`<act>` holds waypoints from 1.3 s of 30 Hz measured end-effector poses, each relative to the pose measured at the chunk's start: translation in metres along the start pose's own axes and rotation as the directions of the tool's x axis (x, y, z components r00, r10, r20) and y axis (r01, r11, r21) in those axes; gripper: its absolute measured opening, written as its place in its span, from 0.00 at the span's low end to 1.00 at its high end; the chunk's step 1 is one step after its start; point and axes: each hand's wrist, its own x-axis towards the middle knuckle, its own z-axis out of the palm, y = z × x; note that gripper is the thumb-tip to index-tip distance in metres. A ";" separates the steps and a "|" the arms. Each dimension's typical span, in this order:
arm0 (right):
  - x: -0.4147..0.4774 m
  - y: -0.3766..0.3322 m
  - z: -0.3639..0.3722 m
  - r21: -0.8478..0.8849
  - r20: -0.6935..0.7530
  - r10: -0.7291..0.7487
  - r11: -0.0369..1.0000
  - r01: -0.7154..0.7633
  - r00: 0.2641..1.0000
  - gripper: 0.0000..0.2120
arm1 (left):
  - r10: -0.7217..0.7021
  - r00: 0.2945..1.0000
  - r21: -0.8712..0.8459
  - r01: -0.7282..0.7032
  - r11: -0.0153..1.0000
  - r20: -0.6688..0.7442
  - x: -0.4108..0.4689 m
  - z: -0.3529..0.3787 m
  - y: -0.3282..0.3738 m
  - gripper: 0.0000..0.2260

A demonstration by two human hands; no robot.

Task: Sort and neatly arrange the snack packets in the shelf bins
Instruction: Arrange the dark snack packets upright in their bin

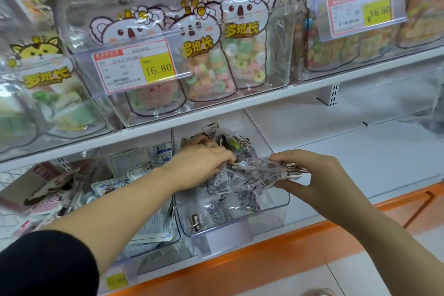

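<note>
Clear crinkly film, slippery stuff. Right hand (312, 175) pinches the right end of the top packet (254, 172), thumb above, fingers below. Left hand (204, 161) is knuckles-up, fingers curled down onto the far end of what looks like the same packet; can't tell if it also catches the one beneath. Packet lies roughly flat between both hands, over the heap of dark packets (223, 202) in the clear bin (269, 221) on the lower shelf. Its right end overhangs the bin's right wall.

Risks, my read:
- Overhang: if the right pinch lets go early, the packet tips over the wall onto the white shelf board (348, 151).
- Film is glossy and loosely filled. A pinch at each end could slip, and pulling the ends apart could stress a seam.
- Heap underneath is loose and tilted, not stacked. Pressing the top one down shifts the rest, and the packets at the back (216, 130) look propped up and could flop forward.
- Left forearm (125, 197) crosses the neighbouring bin of blue-white packets (144, 166). Dragging the arm back could snag one and mix the sorts.
- Upper shelf edge (240, 106) sits close above the left hand; a straight lift risks knocking it.
</note>
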 end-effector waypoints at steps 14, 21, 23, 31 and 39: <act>0.000 -0.005 -0.010 0.041 -0.041 0.010 0.999 -0.009 0.999 0.23 | 0.147 0.960 0.182 -0.192 0.964 0.237 0.004 0.003 0.021 0.22; -0.002 -0.006 -0.011 0.053 -0.001 0.049 0.997 -0.049 0.999 0.23 | 0.141 0.911 0.415 -0.309 0.856 0.388 0.010 0.018 0.039 0.27; -0.002 -0.005 -0.011 0.040 0.006 0.052 0.998 -0.052 0.999 0.23 | 0.166 0.920 0.421 -0.316 0.850 0.354 0.010 0.018 0.037 0.21; 0.001 -0.003 -0.008 -0.032 0.061 0.017 0.999 -0.016 0.998 0.21 | 0.095 0.993 -0.036 -0.093 0.995 0.064 0.011 0.011 0.007 0.07; 0.009 -0.012 0.018 -0.377 0.366 0.041 0.920 0.107 0.930 0.19 | -0.043 0.999 -0.211 0.048 0.976 0.030 0.027 0.005 0.008 0.10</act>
